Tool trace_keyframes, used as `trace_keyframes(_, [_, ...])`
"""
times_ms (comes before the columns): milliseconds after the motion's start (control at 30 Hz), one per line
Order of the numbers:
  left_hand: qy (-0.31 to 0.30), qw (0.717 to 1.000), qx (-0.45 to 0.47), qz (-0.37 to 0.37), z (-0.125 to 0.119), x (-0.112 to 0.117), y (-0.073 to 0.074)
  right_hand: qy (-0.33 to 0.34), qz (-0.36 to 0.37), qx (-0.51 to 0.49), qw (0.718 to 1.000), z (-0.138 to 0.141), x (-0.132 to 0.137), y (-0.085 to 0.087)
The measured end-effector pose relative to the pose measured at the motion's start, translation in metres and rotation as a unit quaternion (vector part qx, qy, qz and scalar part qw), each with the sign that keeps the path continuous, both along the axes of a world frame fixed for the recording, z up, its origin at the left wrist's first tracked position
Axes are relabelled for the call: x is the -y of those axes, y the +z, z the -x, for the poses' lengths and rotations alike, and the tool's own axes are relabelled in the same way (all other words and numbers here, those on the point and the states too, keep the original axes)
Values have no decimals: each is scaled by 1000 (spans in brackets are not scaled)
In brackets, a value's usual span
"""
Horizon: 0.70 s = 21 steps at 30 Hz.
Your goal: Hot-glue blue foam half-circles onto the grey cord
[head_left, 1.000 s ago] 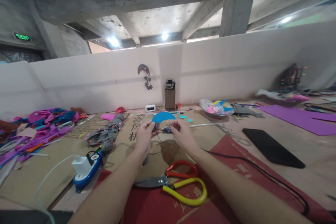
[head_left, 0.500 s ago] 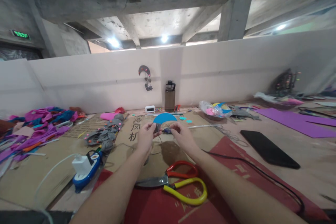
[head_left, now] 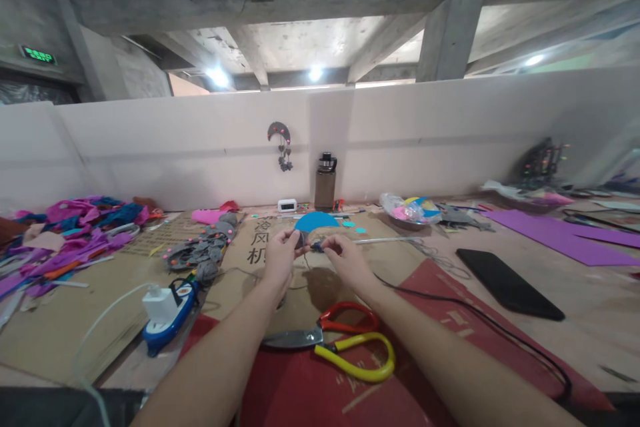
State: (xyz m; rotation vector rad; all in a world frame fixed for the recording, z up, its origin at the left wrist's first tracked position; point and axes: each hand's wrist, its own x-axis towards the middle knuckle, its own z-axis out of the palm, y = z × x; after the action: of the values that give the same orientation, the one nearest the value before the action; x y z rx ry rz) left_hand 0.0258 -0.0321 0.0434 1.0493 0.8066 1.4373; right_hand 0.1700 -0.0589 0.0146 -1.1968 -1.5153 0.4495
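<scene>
Over the cardboard, my left hand [head_left: 279, 259] pinches a small dark grey felt piece [head_left: 301, 239] between thumb and fingers. A thin grey strand hangs below it. Close by on the right, my right hand [head_left: 345, 259] has its thumb and index finger drawn together; whatever lies between them is too small to make out. Just behind both hands is a blue half-round piece [head_left: 316, 221]. Between my forearms lie scissors [head_left: 356, 361] with one red and one yellow handle, on a red sheet [head_left: 310, 390].
Left of my arms are a blue power strip [head_left: 170, 327], grey felt pieces with pink dots [head_left: 197, 247] and a heap of coloured scraps [head_left: 75, 233]. A dark bottle [head_left: 325, 187] stands behind. To the right lie a black phone [head_left: 507, 283], a black cable [head_left: 480, 310] and purple sheets [head_left: 560, 233].
The view has shifted slightly. My left hand still grips the grey felt piece, and my right hand's fingers have moved only a little beside it.
</scene>
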Motion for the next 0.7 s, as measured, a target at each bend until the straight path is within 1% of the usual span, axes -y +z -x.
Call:
trace_keyframes(133, [-5,1000,-1,-8,0,1,1,-2,0,-9,1000,0,1,-2])
trace_keyframes(233, [-13,1000,-7,-3,-1,1,1,5,12,-30,999,0,3,1])
trace_keyframes(300, [-23,1000,-17,-8,-2,2,1,27,33,-62,997,0,4,5])
trace_keyframes(367, [-28,998,-41,-24,-3,2,1,66,50,-109,991,2,5,8])
trace_keyframes(433, [-15,996,-77,-46,-3,4,0,105,53,-161,980,6,5,8])
trace_keyframes(500, [10,991,-117,-63,-4,5,0,127,65,-209,968,11,4,6])
trace_keyframes(600, [45,979,-173,-93,-3,8,2,160,107,-259,946,20,4,2])
trace_keyframes(700, [76,964,-205,-150,-2,8,4,207,143,-291,923,27,8,2])
